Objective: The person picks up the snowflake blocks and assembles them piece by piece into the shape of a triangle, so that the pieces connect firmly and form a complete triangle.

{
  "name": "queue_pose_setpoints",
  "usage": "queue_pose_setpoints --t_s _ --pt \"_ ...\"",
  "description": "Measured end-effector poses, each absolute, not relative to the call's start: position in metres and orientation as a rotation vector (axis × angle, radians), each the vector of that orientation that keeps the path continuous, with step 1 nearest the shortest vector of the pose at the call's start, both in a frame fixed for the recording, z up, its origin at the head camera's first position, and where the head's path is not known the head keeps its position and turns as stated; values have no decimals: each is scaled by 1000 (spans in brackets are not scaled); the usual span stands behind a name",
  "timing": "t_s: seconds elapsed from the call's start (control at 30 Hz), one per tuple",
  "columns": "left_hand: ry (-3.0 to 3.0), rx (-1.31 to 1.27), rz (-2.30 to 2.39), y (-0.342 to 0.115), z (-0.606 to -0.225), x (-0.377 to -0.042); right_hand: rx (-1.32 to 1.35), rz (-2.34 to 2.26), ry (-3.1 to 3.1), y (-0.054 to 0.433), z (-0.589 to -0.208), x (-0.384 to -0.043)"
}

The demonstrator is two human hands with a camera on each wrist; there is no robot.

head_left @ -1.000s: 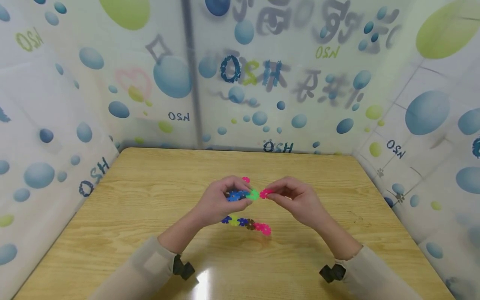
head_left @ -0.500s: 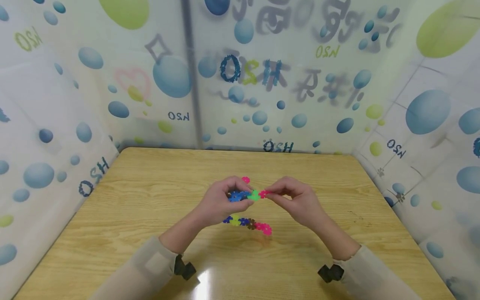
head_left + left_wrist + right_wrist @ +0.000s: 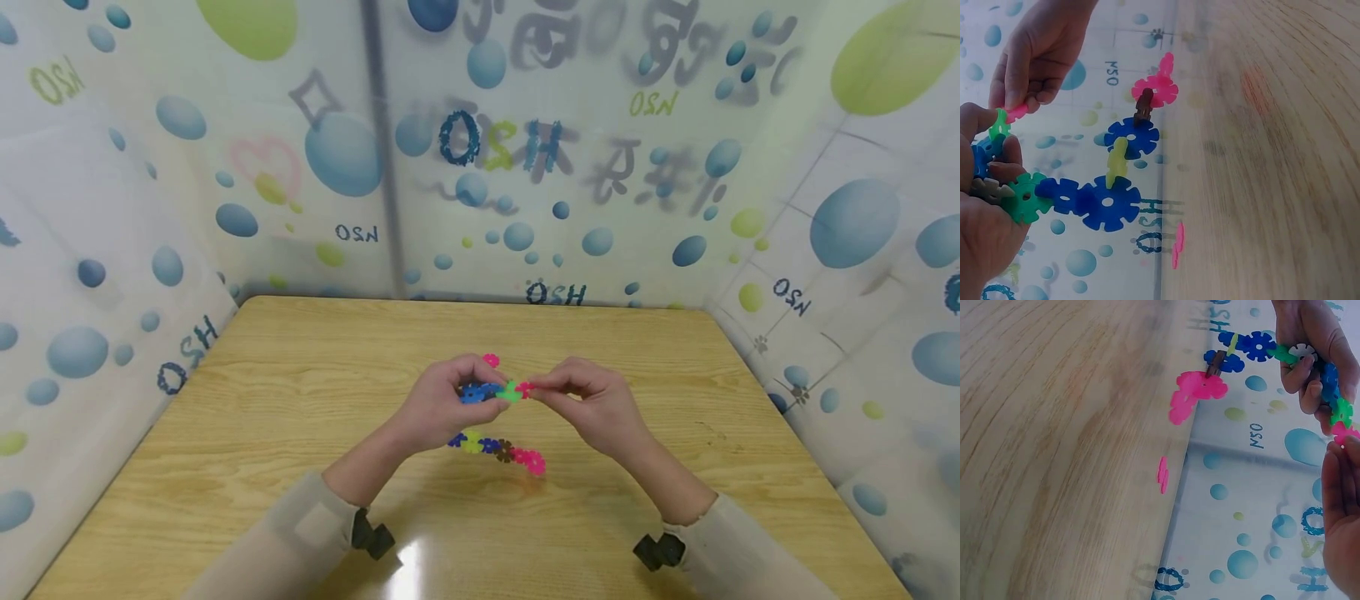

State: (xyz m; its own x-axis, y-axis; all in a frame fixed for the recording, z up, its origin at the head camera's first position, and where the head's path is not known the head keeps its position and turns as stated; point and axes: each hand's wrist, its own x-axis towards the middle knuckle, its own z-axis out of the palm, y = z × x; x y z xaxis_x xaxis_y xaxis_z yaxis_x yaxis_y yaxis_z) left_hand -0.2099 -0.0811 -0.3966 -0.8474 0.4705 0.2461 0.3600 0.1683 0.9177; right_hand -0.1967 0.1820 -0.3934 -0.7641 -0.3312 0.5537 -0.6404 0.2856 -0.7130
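A chain of slotted plastic snowflake discs [image 3: 1110,201] in blue, green, yellow, brown and pink hangs from my left hand [image 3: 442,406], whose fingers and thumb grip it near one end. Its loose end carries pink discs [image 3: 534,461] and dangles above the table. At the gripped end a bright green disc [image 3: 511,392] sticks out past the fingertips. My right hand [image 3: 600,406] pinches a pink snowflake disc [image 3: 525,390] against that green one; the two touch, but how deeply their slots mesh is too small to tell. Fingers hide part of the chain.
Loose pink discs [image 3: 1163,475] lie on the wooden table [image 3: 315,350] beyond my hands. Patterned curtains [image 3: 300,250] with bubbles and lettering stand along the table's back and sides. Each wrist wears a small black camera [image 3: 660,551].
My right hand has brought the pink disc left against the green disc, closing the small gap between them. The left hand keeps its grip and has shifted only slightly.
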Motion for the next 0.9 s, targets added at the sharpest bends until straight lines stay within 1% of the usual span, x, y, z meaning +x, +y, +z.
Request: queue_pose_setpoints --t_s 0.9 --pt "2313 807 1836 -87 -400 -211 906 1446 -2336 173 -391 -201"
